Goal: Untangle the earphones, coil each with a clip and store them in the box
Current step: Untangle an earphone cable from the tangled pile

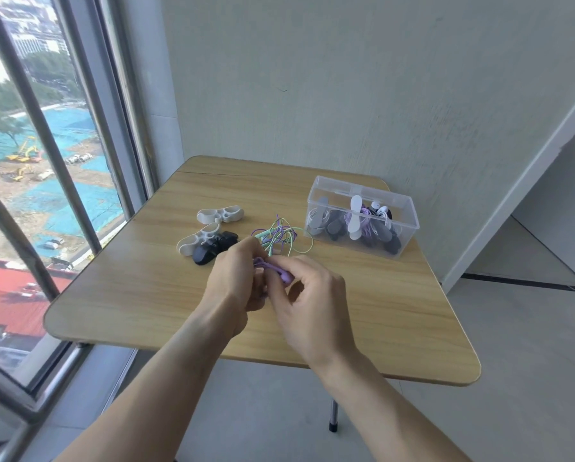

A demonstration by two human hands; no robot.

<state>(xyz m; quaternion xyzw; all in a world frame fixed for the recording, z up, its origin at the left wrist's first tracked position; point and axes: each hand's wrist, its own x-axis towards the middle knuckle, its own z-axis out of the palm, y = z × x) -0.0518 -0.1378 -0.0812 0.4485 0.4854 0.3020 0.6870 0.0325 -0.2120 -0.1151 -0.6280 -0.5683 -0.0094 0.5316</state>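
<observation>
there, above the wooden table (146, 295): left hand (236, 278) and right hand (309, 301) both pinched purple earphones (279, 273); clear storage box (409, 211) stood well apart.

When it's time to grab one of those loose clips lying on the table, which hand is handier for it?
Probably the left hand. The white clips and the black clip lie on its side of the table, just beyond it. The right hand pinches the purple earphone and sits nearer the box.

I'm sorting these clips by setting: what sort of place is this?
Probably a bare room high in a city building: a big window overlooks a construction site, plain grey walls, and a small wooden folding table.
</observation>
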